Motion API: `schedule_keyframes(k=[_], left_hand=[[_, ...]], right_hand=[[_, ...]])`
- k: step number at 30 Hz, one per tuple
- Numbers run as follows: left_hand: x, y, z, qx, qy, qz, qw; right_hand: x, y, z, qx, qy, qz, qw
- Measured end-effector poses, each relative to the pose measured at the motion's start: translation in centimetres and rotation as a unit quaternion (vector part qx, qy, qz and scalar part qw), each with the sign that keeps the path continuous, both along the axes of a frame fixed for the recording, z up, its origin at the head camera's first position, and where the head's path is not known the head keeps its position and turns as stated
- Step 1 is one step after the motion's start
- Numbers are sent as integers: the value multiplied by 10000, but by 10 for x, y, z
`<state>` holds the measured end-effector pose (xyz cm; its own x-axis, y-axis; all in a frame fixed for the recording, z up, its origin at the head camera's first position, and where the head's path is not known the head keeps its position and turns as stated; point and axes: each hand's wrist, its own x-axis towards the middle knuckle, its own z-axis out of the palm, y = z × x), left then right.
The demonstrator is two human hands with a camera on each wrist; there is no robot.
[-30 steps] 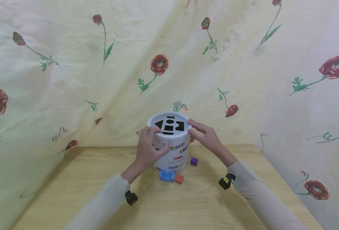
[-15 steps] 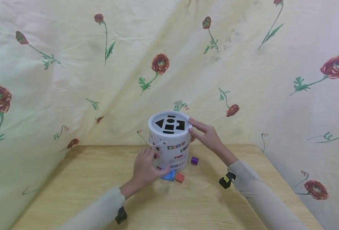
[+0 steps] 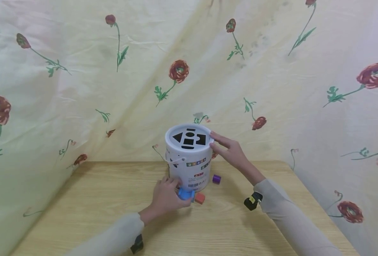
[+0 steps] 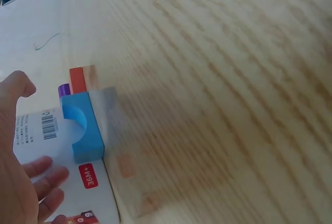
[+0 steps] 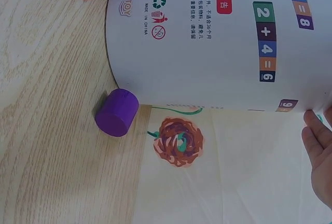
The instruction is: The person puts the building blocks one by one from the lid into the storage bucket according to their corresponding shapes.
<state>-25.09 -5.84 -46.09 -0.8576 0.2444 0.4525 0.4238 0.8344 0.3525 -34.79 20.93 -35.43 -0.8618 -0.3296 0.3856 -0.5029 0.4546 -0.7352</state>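
Note:
A white toy bucket point(image 3: 190, 170) stands upright, its lid point(image 3: 189, 137) cut with several shaped holes. My left hand point(image 3: 167, 198) is low at the bucket's front left, thumb and fingers spread around a blue arch-shaped block point(image 3: 185, 194). In the left wrist view a gap shows between those fingers point(image 4: 52, 182) and the blue block point(image 4: 92, 130). My right hand point(image 3: 232, 153) touches the right side of the bucket's rim with extended fingers point(image 5: 314, 136). A red block point(image 3: 200, 198) lies just right of the blue one. Right of the bucket rests a purple cylinder block point(image 5: 118, 112).
A light wooden table point(image 3: 96, 206) carries everything. Behind it hangs a flowered cloth point(image 3: 137, 92), close to the bucket's back. The bucket's thin white handle point(image 3: 175, 161) hangs down at its front left.
My left hand has come down from the bucket's rim, past the handle, to the blue block. The handle now hangs lower. My right hand stays at the rim; the blocks lie where they were.

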Motion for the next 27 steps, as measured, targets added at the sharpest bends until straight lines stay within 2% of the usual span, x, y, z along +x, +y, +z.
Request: schedule_keyframes(k=[8, 17, 27], left_hand=[[2, 5, -3, -117, -572, -250, 9980], [1, 13, -9, 50, -941, -405, 9947], [2, 18, -18, 183, -873, -611, 9941]], right_hand=[[0, 0, -1, -18, -43, 14, 10000], [-1, 0, 0, -55, -60, -14, 10000], [0, -1, 1, -83, -96, -7, 9999]])
